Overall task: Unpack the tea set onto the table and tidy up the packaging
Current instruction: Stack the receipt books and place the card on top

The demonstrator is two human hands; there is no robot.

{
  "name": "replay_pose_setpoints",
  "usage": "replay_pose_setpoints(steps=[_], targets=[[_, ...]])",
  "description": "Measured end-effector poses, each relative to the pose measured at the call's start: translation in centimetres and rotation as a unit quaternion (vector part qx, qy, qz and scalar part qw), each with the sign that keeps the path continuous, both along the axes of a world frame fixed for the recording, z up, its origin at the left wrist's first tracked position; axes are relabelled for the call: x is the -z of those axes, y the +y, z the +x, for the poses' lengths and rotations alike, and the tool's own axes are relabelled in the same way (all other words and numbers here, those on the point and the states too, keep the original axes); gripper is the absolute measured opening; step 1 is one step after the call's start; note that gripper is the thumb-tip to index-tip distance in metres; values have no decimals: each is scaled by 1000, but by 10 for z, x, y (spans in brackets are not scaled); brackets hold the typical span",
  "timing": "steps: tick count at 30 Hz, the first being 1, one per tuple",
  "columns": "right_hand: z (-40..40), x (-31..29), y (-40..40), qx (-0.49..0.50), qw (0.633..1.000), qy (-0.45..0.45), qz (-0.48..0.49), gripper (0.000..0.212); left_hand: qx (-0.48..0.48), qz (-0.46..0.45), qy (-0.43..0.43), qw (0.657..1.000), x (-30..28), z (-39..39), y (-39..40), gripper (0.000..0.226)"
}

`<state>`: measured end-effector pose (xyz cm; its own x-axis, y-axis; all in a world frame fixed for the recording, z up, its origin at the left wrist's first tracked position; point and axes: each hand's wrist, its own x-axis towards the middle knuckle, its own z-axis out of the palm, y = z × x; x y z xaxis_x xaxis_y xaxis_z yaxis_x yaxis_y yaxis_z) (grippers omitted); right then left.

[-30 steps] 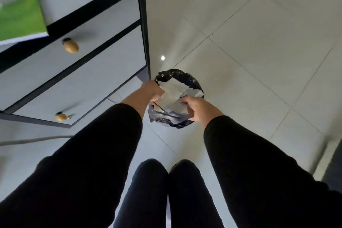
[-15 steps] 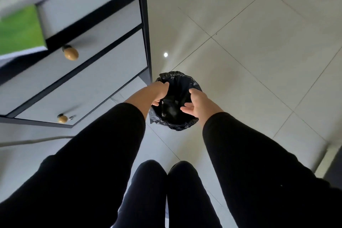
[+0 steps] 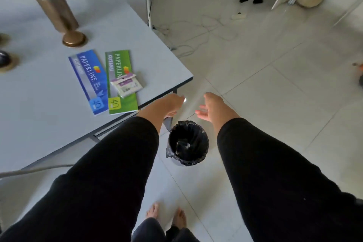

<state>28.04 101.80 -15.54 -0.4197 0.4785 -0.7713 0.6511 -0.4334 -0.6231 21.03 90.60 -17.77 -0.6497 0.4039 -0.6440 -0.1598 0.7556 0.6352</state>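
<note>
bin (image 3: 188, 143): landmark. small round bin w/ black liner, on the floor just off the table corner; mouth faces up.
packaging (image 3: 183, 143): pale crumpled scraps low inside the bin, below the rim. judged discarded.
left hand (image 3: 171, 103): above and beyond the bin, table side, over the table's corner edge. fingers curled loosely, nothing in them.
right hand (image 3: 212, 106): above and beyond the bin, away from the table. palm turned inward, fingers spread wide, holding nothing.
key relation: bin lies below and nearer the body than both hands, roughly between the forearms. neither hand clearly closer. any more waste must go straight down into the mouth.
tea set: brown tall cylinder (image 3: 56, 8) w/ a round brown lid (image 3: 74, 39) at its foot, far across the table from the bin; two round pieces at the frame's left edge, cut off, cannot tell what.
table (image 3: 49, 120): pale grey top, dark edge. blue pad (image 3: 88, 80) and green pad (image 3: 120, 82) lie side by side near the bin-side corner, small packet (image 3: 126, 85) on the green one.
room: light tiled floor (image 3: 275, 94), cables beyond the table, a guitar far off, a second person's legs in the far background.
judgement: tidy-up step looks near done.
</note>
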Motion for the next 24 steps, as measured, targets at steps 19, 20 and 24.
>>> replay_pose_setpoints(steps=[19, 20, 24], targets=[[-127, -22, -155, -265, 946, -40, 181, 32, -177, -100, 109, 973, -47, -102, -203, 47], [-135, -14, -157, -276, 940, -53, 194, 41, -187, -99, 99, 972, -38, -105, -205, 48], [-172, 20, -158, -297, 918, -89, 248, 62, -245, -75, 71, 964, -10, -125, -207, 51]])
